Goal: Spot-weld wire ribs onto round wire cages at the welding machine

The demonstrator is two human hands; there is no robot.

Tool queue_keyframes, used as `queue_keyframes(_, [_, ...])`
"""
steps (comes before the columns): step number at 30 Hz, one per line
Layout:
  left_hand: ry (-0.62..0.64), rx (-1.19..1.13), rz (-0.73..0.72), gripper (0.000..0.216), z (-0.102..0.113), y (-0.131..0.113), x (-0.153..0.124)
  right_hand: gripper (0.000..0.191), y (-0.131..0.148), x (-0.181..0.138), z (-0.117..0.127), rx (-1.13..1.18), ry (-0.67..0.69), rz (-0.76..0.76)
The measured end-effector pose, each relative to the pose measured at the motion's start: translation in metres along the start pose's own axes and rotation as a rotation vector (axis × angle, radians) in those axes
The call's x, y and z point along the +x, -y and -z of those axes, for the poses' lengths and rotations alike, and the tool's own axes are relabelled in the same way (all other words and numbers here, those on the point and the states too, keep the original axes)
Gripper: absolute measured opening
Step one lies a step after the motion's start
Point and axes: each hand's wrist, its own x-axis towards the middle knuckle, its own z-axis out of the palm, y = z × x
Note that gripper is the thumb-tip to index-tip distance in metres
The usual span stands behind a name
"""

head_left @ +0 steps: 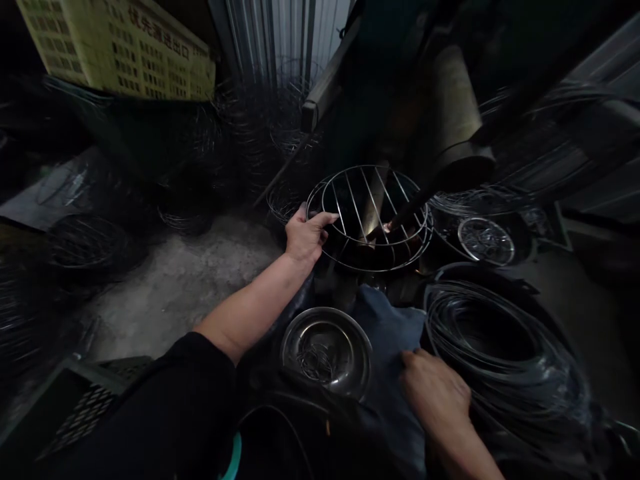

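Now, most of the view is filled by a dark machine [360, 113], with a pale cylinder [456, 100] angled down at its right. Up at left, a yellow crate [165, 63] is stacked on a dark bin [135, 133], and over at lower right a big coil of wire [500, 380] is laid near the person. Right in the middle comes the round wire rack [373, 198], held just at the machine's lower end; whether it is being touched there is lost in the gloom. Plenty looks done: two hoops are shaped, and a row of bars is set across the upper one. What is left cannot be told for certain, though some work at the machine seems to be under way. Below it, a blue cloth [393, 323] is spread, and beside that a metal bowl [345, 340] is placed. By the left hand [306, 239], the rack's near-left rim is pinched between thumb and fingers. The right hand [435, 387] is curled over the cloth; whether anything is gripped is hidden. Smallest of all, wire pieces [316, 362] are heaped in the bowl.
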Motion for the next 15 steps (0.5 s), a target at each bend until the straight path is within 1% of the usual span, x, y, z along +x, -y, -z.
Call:
queue_keyframes(2, [-0.013, -0.008, -0.012, 0.043, 0.0, 0.0, -0.001, 0.024, -0.004, 0.005, 0.004, -0.064, 0.008, -0.008])
queue_keyframes(4, [-0.02, -0.011, -0.024, 0.043, -0.001, 0.0, -0.002, 0.026, -0.009, 0.007, 0.007, -0.192, 0.014, -0.03])
queue_keyframes(6, [-0.016, -0.008, -0.032, 0.043, -0.003, -0.001, -0.004, 0.029, -0.013, 0.005, 0.004, -0.271, 0.029, -0.002])
queue_keyframes(7, [-0.012, -0.005, -0.036, 0.044, -0.004, 0.0, -0.005, 0.031, -0.014, 0.004, 0.001, -0.267, 0.047, 0.028])
queue_keyframes(9, [-0.008, -0.007, -0.044, 0.046, -0.005, 0.001, -0.006, 0.034, -0.016, 0.001, -0.007, -0.218, 0.108, 0.074])
queue_keyframes(11, [-0.013, -0.016, -0.044, 0.048, -0.006, 0.003, -0.006, 0.038, -0.018, 0.0, -0.011, -0.167, 0.141, 0.035])
queue_keyframes(13, [-0.032, -0.024, -0.031, 0.05, -0.007, 0.005, -0.007, 0.037, -0.021, 0.003, -0.005, -0.093, 0.095, -0.029])
queue_keyframes(14, [-0.043, -0.025, -0.022, 0.052, -0.007, 0.006, -0.007, 0.035, -0.02, 0.006, 0.002, -0.022, 0.038, -0.034])
queue_keyframes(15, [-0.052, -0.024, -0.015, 0.053, -0.007, 0.007, -0.008, 0.032, -0.018, 0.011, 0.011, 0.079, -0.047, -0.02])
